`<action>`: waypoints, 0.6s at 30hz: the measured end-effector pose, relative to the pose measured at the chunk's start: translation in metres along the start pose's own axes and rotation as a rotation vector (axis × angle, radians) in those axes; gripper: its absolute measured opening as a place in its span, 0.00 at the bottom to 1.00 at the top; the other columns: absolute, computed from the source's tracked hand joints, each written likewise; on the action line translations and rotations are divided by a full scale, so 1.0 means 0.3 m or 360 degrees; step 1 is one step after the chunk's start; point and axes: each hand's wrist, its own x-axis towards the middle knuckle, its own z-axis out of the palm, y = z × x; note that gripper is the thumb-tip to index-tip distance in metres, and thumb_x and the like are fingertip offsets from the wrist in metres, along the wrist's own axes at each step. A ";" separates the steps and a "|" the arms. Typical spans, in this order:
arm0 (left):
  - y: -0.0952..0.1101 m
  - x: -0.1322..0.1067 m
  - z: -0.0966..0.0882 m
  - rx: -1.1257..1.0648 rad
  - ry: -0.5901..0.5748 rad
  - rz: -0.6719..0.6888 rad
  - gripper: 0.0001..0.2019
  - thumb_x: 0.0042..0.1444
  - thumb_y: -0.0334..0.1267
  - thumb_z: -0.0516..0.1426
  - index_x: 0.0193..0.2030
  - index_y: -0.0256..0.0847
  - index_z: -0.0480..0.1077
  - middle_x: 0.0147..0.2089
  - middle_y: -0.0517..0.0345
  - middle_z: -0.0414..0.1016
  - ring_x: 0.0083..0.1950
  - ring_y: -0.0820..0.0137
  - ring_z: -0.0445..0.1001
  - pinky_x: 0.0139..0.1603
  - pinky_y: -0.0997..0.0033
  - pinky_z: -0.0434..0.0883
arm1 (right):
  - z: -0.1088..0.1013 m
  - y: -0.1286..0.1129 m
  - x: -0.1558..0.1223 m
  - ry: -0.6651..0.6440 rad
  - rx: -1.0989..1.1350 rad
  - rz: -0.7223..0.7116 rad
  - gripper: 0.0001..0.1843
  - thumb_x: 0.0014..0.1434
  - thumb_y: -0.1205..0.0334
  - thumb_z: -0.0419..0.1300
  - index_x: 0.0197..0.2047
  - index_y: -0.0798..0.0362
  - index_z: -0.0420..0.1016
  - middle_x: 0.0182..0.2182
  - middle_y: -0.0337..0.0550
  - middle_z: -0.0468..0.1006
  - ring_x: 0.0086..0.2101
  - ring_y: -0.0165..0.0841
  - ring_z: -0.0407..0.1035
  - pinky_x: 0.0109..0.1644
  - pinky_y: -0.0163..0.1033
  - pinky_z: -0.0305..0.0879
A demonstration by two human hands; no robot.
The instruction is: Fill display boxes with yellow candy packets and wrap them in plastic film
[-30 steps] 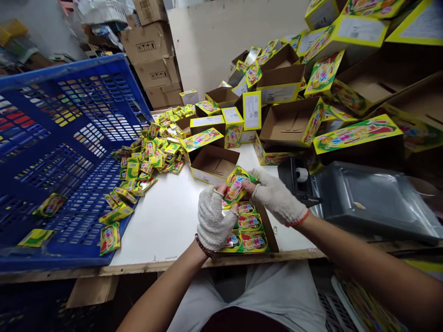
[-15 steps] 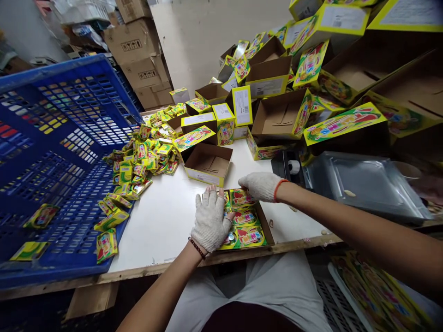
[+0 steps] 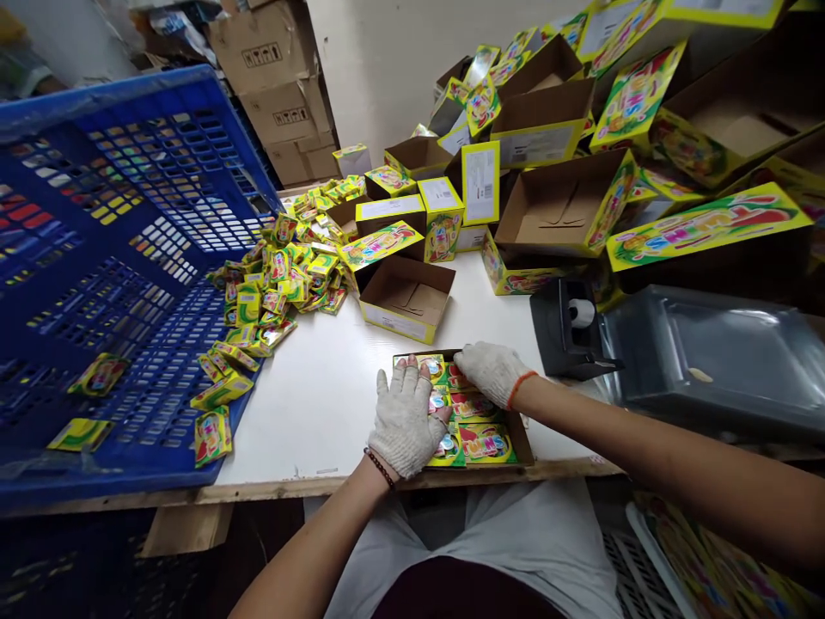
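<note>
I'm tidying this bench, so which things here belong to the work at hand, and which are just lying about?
Part of the work:
gloved left hand, gloved right hand, yellow foil sachets, shallow brown cardboard box

Just lying about:
blue plastic crate, loose heap of yellow sachets, black tape dispenser, stacked brown cartons

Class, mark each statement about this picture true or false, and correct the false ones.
1. The left hand and the right hand wear white knit gloves. True.
2. The left hand rests on foil sachets in a cardboard box. True.
3. The right hand grips the black tape dispenser. False: it rests on the sachets, apart from the dispenser.
4. All the loose sachets lie inside the blue plastic crate. False: most lie heaped on the white table; a few lie on the crate.
</note>
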 end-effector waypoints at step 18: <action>-0.936 0.048 -0.276 -0.0135 0.0688 -0.1788 0.31 0.56 0.43 0.62 0.62 0.30 0.60 0.63 0.25 0.65 0.66 0.44 0.63 0.60 0.45 0.65 | 0.268 -0.067 -0.004 0.0572 -0.0437 -0.0087 0.28 0.58 0.82 0.44 0.53 0.65 0.79 0.48 0.71 0.77 0.45 0.55 0.74 0.44 0.55 0.75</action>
